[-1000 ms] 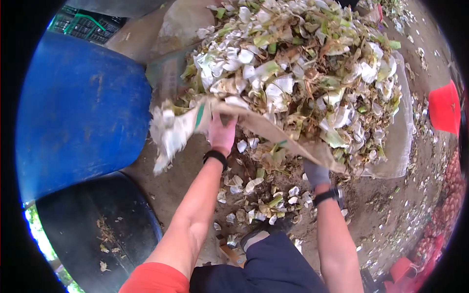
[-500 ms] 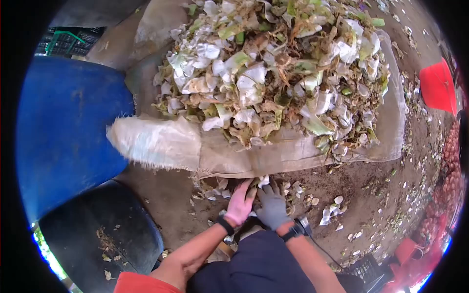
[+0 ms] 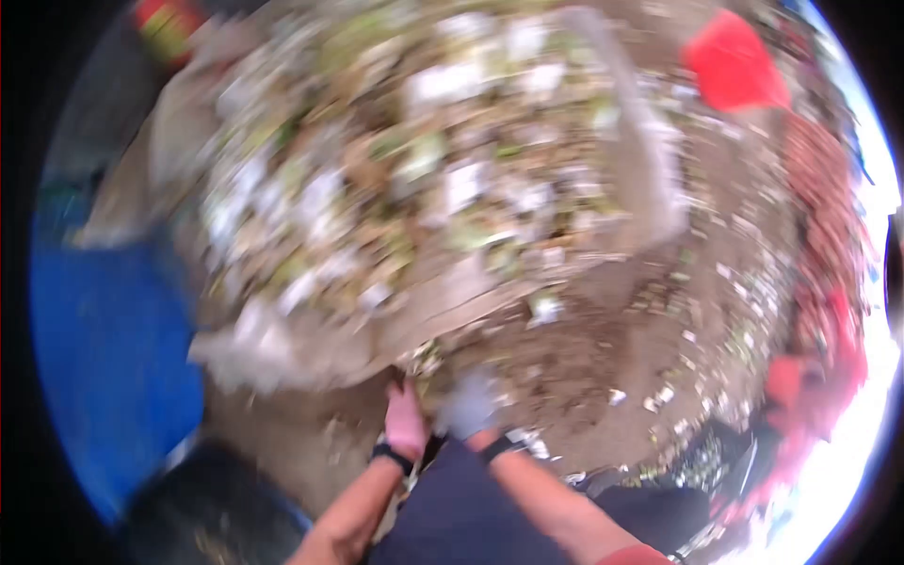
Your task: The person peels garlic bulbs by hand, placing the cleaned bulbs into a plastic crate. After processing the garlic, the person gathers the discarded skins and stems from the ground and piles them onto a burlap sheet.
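The picture is heavily blurred by motion. My left hand [image 3: 406,422], in a pink glove, and my right hand [image 3: 468,407], in a grey glove, sit close together on the dirt ground just below the near edge of a burlap sack [image 3: 443,306]. A big heap of white and green vegetable peels [image 3: 405,179] lies on the sack. A few scraps [image 3: 426,358] lie right above my fingers. Whether either hand holds any of them is lost in the blur. Black bands ring both wrists.
A blue barrel [image 3: 108,348] stands at the left and a dark barrel [image 3: 207,508] at the lower left. A red container [image 3: 730,61] sits at the upper right. Red objects [image 3: 829,311] line the right side. Peel scraps dot the dirt ground [image 3: 603,358].
A second ago both hands held up the sack's edge; they let it drop and came down to the scraps on the ground. Since then the view has swung sideways and blurred.
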Tool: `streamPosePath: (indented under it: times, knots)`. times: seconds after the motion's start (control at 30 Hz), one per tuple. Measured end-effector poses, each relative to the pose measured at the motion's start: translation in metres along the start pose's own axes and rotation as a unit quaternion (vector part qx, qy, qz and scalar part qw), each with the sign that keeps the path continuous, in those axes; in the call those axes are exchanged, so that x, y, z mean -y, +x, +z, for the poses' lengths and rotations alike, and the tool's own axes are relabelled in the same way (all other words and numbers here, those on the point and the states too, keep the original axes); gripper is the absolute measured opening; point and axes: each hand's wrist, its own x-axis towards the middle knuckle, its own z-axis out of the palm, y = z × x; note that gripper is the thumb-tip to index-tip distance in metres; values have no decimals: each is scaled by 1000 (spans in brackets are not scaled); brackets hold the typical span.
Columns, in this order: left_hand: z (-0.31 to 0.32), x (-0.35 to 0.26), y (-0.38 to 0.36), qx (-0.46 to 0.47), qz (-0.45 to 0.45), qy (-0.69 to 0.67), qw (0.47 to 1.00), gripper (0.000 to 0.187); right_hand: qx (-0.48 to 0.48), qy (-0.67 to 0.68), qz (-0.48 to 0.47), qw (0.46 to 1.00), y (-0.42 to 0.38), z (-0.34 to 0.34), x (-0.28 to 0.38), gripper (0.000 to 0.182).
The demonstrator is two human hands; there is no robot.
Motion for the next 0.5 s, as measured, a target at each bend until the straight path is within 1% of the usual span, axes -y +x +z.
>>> streamPosePath:
  times: [0.03, 0.07, 0.1, 0.13, 0.17, 0.2, 0.23, 0.27, 0.3, 0.33, 0.37, 0.4, 0.43, 0.47, 0.5]
  knots:
    - [60, 47, 11, 8, 70, 3, 998, 75, -2, 122, 125, 985, 15, 6, 30, 60]
    - [112, 100, 36, 174, 141, -349, 910, 74, -110, 262, 104, 953, 20, -9, 45, 58]
    - [91, 48, 56, 201, 186, -333, 902, 74, -116, 384, 110, 909, 35, -3, 52, 57]
    - [84, 63, 45, 169, 216, -331, 903, 74, 14, 430, 121, 895, 40, -43, 49, 52]
    - [55, 45, 52, 132, 238, -332, 903, 74, -101, 443, 57, 889, 45, -53, 52, 48]
    - [26, 43, 52, 94, 248, -341, 902, 74, -55, 508, 12, 860, 45, -104, 44, 46]
    - [-9, 30, 62, 55, 257, -357, 896, 74, -121, 536, -41, 835, 48, -130, 46, 43]
    - [-35, 14, 62, 16, 267, -375, 888, 75, -164, 546, -123, 813, 51, -168, 43, 47]
    - [-76, 10, 77, -22, 276, -389, 879, 76, -146, 559, -125, 807, 54, -197, 45, 52]
    - [-122, 8, 95, -64, 282, -403, 868, 77, -150, 582, -140, 787, 56, -230, 45, 57]
    - [-168, -12, 101, -110, 286, -416, 856, 78, -167, 724, -206, 637, 69, -239, 49, 54]
    - [-215, -42, 103, -156, 287, -431, 841, 80, -247, 701, -240, 625, 70, -256, 42, 52]
    - [-239, -21, 93, -202, 286, -448, 823, 81, -329, 639, -233, 655, 56, -276, 28, 51]
    - [-253, -77, 47, -247, 284, -464, 802, 83, -408, 569, -223, 678, 33, -293, 11, 50]
    - [-265, -104, 15, -263, 309, -546, 733, 91, -406, 550, -193, 704, 9, -302, -9, 49]
